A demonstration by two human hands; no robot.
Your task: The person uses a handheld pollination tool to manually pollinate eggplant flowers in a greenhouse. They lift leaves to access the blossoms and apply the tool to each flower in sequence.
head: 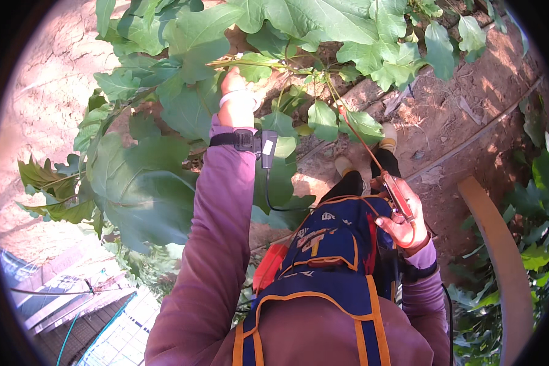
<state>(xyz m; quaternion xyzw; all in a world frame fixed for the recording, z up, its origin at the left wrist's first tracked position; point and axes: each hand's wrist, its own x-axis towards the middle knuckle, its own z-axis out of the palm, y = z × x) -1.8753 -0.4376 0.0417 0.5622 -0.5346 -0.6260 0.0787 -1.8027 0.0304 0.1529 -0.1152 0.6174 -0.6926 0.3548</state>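
My left hand (234, 84) reaches up among the big lobed leaves of a plant (201, 41), its fingertips at a thin green stem (244, 62) and partly hidden by foliage. Whether the fingers close on the stem cannot be told. My right hand (405, 219) holds a red-handled tool (397, 194) with a long thin rod, before the right side of my body. The rod's red tip (341, 110) points up to the hanging stems and small leaves. A thin cord runs from the handle's rear. A navy apron (320, 247) with orange edging covers my front.
Dry soil (466, 132) lies around my shoes (344, 165), crossed by a thin pipe or line (466, 139). A curved tan band (498, 256) and more leafy plants (535, 247) stand at the right. Crates or racks (80, 293) are at the lower left.
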